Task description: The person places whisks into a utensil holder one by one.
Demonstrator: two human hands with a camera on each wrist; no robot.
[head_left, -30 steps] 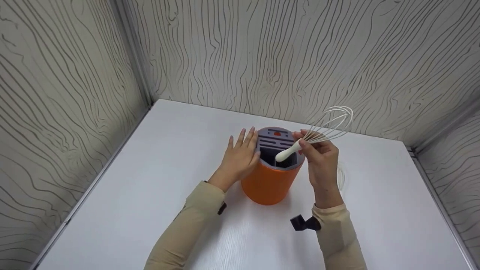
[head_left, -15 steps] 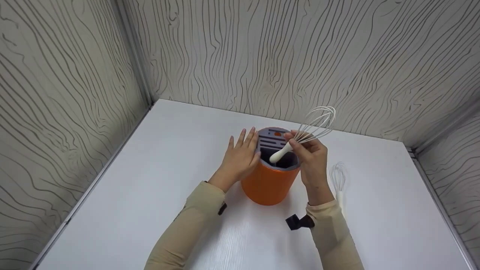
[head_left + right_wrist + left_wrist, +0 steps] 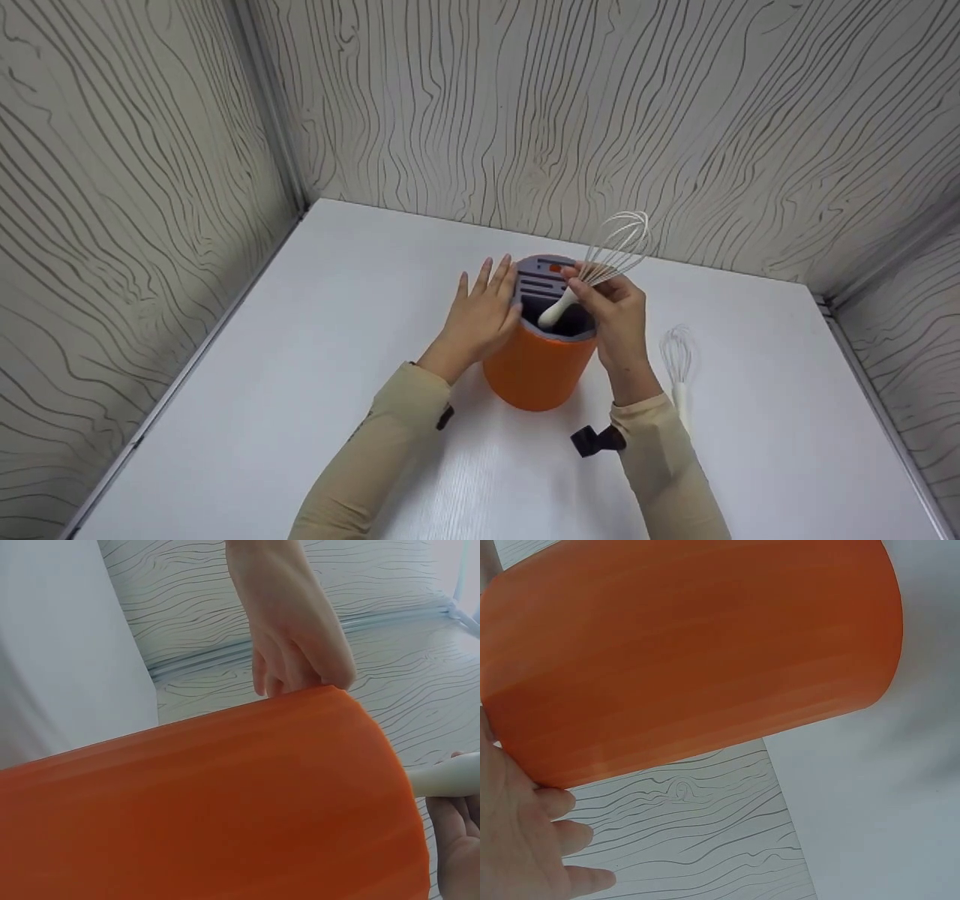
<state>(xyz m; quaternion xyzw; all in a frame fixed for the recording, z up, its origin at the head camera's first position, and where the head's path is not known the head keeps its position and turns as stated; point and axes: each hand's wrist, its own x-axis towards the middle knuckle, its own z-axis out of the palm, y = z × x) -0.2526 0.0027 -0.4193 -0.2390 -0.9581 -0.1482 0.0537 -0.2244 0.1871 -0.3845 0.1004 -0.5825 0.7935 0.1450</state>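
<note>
My left hand point(image 3: 478, 322) lies with its fingers straight and spread against the left side of the orange holder point(image 3: 538, 373) at the centre of the frame. My right hand point(image 3: 621, 319), just right of centre, pinches a whisk point(image 3: 564, 303) between thumb and fingers, where wires meet handle. The wires point to the upper right and the handle tilts down to the dark front compartment; I can't be sure how far its tip is inside. I count two hands, two whisks and one holder. The second whisk point(image 3: 680, 391) lies right of centre on the white table point(image 3: 285, 420), wires toward the top, beside my right sleeve point(image 3: 670, 469). My right fingers cover part of the holder's grey slotted top point(image 3: 534, 271).
</note>
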